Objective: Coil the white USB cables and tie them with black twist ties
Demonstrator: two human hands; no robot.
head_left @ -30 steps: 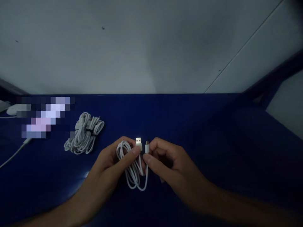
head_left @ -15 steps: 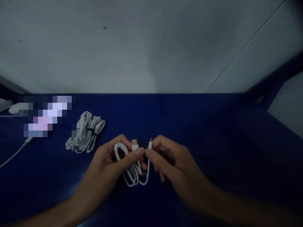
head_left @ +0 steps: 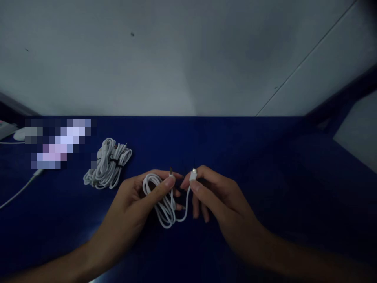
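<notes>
A coiled white USB cable [head_left: 166, 220] is held in front of me, over the blue table. My left hand [head_left: 135, 200] is closed around the coil, pinching one plug [head_left: 171, 171] between thumb and fingers with its metal end up and edge toward me. Between thumb and index finger, my right hand [head_left: 219, 196] grips the other plug [head_left: 193, 175], its metal tip upward. A short length of cable dips between the two hands. Part of the coil is hidden behind my left thumb.
Left of my hands lies a pile of white cables [head_left: 107, 165] with a black tie. Farther left are a blurred-out bright object [head_left: 61, 143] with a white cord [head_left: 19, 191] and a white rounded item [head_left: 20, 134]. A pale wall [head_left: 165, 70] rises behind the blue table [head_left: 235, 137].
Both plugs have been turned: the left one now shows its narrow edge, the right one its broader side. My right hand has shifted slightly right, and the coil has risen a little.
</notes>
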